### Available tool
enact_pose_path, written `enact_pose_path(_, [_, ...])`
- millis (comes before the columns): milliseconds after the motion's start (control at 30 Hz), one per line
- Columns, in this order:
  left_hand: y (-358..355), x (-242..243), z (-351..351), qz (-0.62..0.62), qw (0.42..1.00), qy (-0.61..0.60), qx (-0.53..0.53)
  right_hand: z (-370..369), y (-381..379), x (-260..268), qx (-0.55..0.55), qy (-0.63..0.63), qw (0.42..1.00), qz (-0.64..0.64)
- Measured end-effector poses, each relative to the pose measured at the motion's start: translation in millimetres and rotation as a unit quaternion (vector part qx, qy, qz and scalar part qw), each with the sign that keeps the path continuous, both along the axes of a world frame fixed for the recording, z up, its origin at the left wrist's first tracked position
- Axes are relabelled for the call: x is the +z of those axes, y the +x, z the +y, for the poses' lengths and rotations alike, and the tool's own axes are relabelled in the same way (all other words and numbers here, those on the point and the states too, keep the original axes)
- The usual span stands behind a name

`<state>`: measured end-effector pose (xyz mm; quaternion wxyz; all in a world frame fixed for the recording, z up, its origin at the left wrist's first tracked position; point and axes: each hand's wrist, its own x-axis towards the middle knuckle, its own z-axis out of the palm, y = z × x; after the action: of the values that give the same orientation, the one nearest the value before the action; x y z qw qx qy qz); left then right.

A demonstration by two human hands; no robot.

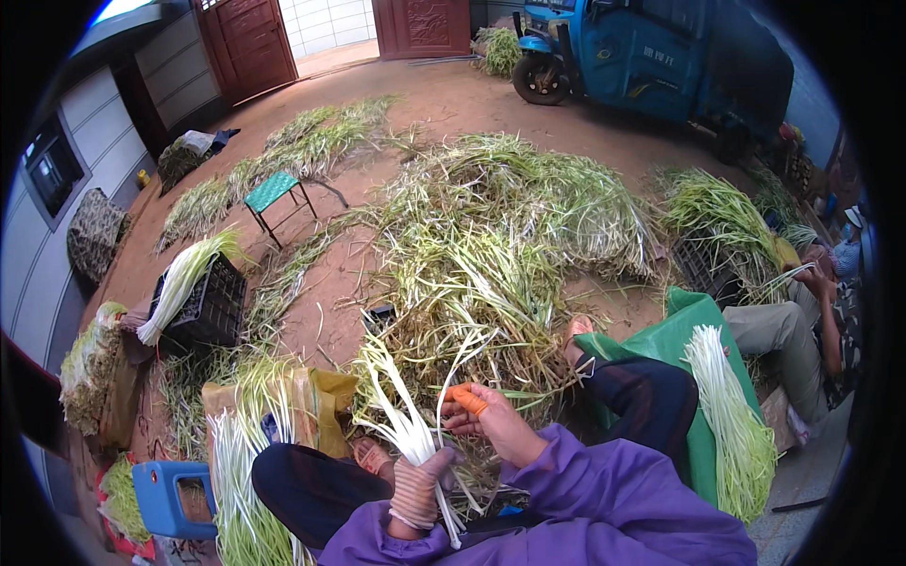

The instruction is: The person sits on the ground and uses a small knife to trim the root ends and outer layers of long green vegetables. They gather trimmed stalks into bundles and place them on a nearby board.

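Note:
My left hand [420,489], in a striped knit glove, grips a loose bunch of white-stemmed greens [407,431] that look like garlic shoots. Its pale stems fan upward, and the lower ends poke out beneath the fist. Close to its right, my right hand [495,423] wears orange finger covers. The curled fingertips of that hand are at one thin stalk [442,396] standing apart from the bunch; part of this contact is hidden. Just beyond both hands spreads a heap of untidy greens [474,283] with brown, dry matter among them.
Cleaned-looking bundles lie by my left knee [237,460] and on a green sheet [683,311] at right. Around me stand a blue plastic stool [170,499], a black crate [205,301] and a green-topped stool [272,191]. A seated person [793,332] works at right; a blue three-wheeler [637,64] stands behind.

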<state>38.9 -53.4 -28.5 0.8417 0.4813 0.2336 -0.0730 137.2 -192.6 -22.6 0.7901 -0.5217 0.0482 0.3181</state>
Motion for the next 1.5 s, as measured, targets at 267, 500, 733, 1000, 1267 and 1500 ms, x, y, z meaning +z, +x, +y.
enact_pose_path(267, [-0.3,-3.8,1.6,-0.015,0.999,-0.001,-0.039,-4.4,20.5,-1.3,0.021,-0.027,0.999,-0.042])
enact_pose_path(500, [-1.1,-2.9,1.2,0.017,0.997,-0.063,-0.048,-17.9,30.0,1.7,0.077,-0.053,0.993,-0.068])
enact_pose_path(733, [-1.4,-5.1,5.5,0.027,0.99,-0.122,-0.07,-20.6,30.4,6.3,0.108,-0.015,0.992,-0.056])
enact_pose_path(1000, [-2.2,-8.3,6.6,0.019,0.989,-0.13,-0.07,-13.9,27.6,6.2,0.059,-0.054,0.996,-0.033])
enact_pose_path(1267, [-1.2,-7.2,5.3,0.026,0.992,-0.098,-0.07,-4.5,27.6,-2.6,0.07,-0.065,0.993,-0.071])
enact_pose_path(1500, [-0.3,-8.0,6.6,0.03,0.992,-0.115,-0.045,-15.3,17.3,-8.7,0.153,-0.08,0.98,-0.097])
